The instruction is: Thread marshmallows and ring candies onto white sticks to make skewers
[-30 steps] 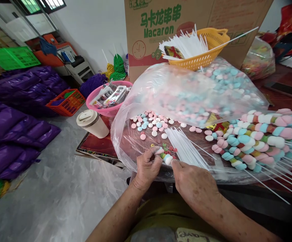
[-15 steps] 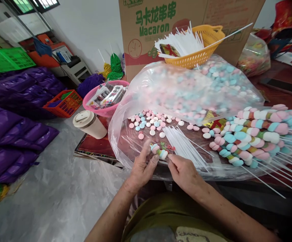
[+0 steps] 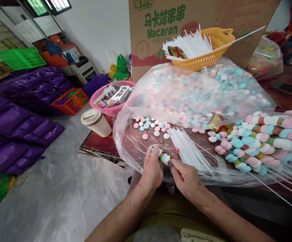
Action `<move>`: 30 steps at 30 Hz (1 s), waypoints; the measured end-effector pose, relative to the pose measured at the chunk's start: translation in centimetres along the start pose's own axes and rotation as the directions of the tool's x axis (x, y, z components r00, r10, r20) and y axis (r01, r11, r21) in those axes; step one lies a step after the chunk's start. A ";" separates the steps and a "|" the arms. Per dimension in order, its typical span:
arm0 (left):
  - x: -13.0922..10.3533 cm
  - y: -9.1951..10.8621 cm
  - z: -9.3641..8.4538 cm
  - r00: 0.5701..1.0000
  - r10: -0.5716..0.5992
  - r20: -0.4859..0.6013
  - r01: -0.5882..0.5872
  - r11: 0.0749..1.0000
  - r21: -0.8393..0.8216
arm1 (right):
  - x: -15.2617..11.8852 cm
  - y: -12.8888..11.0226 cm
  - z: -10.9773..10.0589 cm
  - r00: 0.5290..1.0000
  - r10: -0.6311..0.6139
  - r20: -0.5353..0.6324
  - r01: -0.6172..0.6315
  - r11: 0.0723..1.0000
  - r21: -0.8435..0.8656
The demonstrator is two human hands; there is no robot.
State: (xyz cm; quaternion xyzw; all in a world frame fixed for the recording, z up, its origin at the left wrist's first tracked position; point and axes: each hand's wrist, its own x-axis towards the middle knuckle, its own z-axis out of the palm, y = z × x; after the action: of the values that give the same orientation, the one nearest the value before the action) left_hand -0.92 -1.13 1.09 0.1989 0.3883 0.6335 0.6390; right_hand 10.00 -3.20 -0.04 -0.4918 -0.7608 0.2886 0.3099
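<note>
A cardboard box (image 3: 198,15) stands beyond the stick pile (image 3: 190,153), which lies on the bench (image 3: 100,145). Also beyond the pile is a bulging clear bag (image 3: 158,90) of pink, blue and white sweets. To the right of the pile lies a heap of threaded skewers (image 3: 268,137), bare sticks pointing away from it. Farther back than the bag's near edge, behind the pile, sits a yellow basket (image 3: 203,62) of more white sticks; a pink basket (image 3: 110,110) and a lidded cup (image 3: 99,126) stand to its left.

Just before the pile, on the person's side, are the two hands. The right hand (image 3: 189,178) pinches the near, lower-right end of a short skewer (image 3: 165,158) between thumb and forefinger. The left hand (image 3: 153,167) has its fingers closed around the upper-left end, a bit of blue showing at the fingertips. The skewer lies left of the pile, its long axis slanting from the left fingers down to the right ones, touching both; neither hand is clearly nearer.

Loose round sweets (image 3: 157,129) and, smaller still, red and green rings (image 3: 173,148) lie left of the pile.
</note>
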 end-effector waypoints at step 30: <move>13.9 7.4 -1.8 0.995 -0.031 0.099 -0.100 -0.523 0.846 | 2.5 4.0 -6.6 0.969 0.237 -0.070 -0.184 0.503 -0.845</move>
State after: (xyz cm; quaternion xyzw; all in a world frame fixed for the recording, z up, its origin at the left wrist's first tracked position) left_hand -8.59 12.71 2.14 0.6917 0.7103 -0.0151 0.1298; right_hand 16.45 1.35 1.72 -0.6606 -0.7473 -0.0667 -0.0252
